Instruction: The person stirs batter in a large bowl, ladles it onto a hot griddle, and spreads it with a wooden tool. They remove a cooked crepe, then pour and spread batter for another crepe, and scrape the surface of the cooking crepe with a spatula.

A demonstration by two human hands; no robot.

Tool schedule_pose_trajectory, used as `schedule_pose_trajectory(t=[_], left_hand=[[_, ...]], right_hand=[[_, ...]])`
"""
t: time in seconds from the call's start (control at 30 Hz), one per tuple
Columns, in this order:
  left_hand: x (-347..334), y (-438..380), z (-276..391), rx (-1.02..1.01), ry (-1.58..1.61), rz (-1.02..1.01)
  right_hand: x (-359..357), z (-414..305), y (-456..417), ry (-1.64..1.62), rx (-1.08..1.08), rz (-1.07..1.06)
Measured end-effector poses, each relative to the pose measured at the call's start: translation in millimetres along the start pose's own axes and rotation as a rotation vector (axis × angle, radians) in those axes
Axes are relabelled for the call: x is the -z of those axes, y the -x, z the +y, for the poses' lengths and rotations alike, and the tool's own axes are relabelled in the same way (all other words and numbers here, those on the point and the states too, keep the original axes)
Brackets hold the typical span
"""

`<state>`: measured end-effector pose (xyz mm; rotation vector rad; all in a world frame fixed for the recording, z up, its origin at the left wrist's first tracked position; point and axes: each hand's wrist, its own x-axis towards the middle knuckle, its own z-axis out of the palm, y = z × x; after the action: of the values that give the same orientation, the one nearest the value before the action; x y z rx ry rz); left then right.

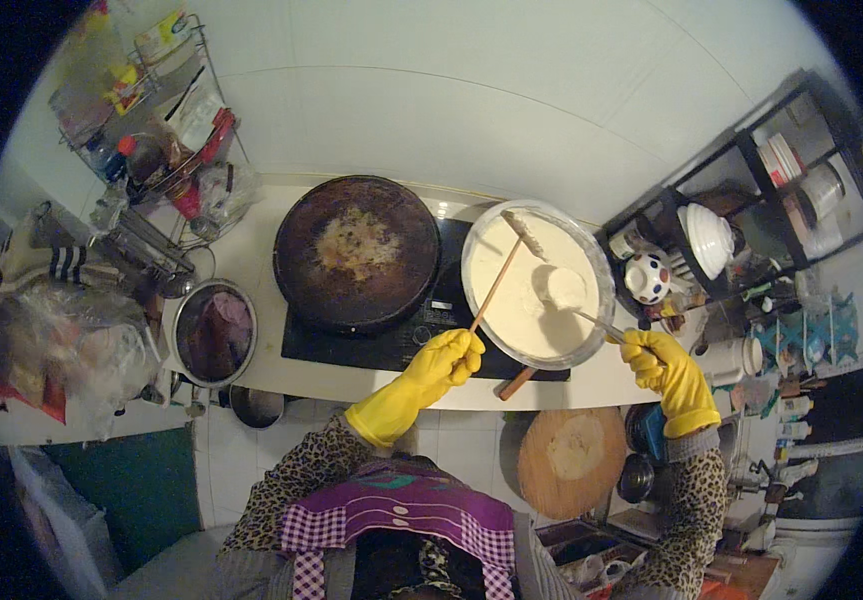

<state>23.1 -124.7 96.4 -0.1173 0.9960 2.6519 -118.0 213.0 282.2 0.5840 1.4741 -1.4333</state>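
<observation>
My left hand [455, 360], in a yellow rubber glove, is closed round the thin stick of a wooden batter spreader [496, 289]; its T-shaped head lies over a wide metal basin [606, 300] of pale batter [506, 270]. My right hand [649, 358], gloved alike, grips the handle of a metal ladle [568, 288], whose bowl is full of batter and sits over the same basin. Left of the basin, a round dark griddle [394, 285] with a pale worn centre rests on a black cooker [326, 342]. A wooden handle [517, 383] sticks out beneath the basin's near edge.
A metal bowl [253, 341] with dark liquid and a cloth-like thing stands left of the griddle. A wire rack [213, 67] and plastic bags are at the left. A dark shelf [765, 180] with bowls stands right. Below the counter is a round wooden board [544, 480].
</observation>
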Motion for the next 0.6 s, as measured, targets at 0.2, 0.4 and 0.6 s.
schedule_pose_trajectory(t=[0.2,0.4,0.6], left_hand=[[21,26,21,0.049,0.227,-0.071],[51,58,54,0.098,0.327,-0.088],[82,100,83,0.058,0.388,-0.047]], right_hand=[[-12,-9,5,0.038,0.031,0.022],[-67,-38,48,-0.004,0.126,0.083],[-135,-86,96,0.162,0.148,0.108]])
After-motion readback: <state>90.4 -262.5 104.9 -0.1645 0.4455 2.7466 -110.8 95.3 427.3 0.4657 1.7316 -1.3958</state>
